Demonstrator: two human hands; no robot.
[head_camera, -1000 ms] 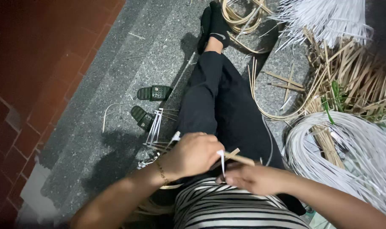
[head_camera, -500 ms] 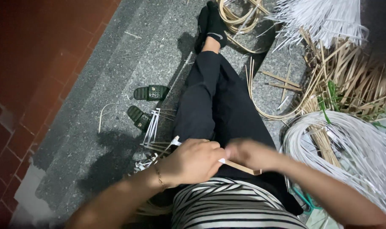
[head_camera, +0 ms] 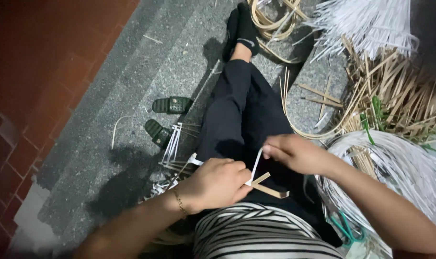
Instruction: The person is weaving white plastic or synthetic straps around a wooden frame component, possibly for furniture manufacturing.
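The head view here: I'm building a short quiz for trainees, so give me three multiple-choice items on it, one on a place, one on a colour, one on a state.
1. Where do the dark green sandals lie?
A. On the grey stone floor, on the side of the person's left leg
B. On the pile of tan strips
C. On the person's lap

2. What colour is the thin strip pulled by the right hand?
A. Green
B. White
C. Red

3. How is the left hand set?
A. Flat and open on the floor
B. Raised clear of everything
C. Closed in a grip on the tan slats

Answers:
1. A, since both sandals sit on the floor beside the outstretched dark trouser leg.
2. B, since the strip pinched in the right fingertips shows white.
3. C, since its fingers curl around the slats' near ends over the lap.
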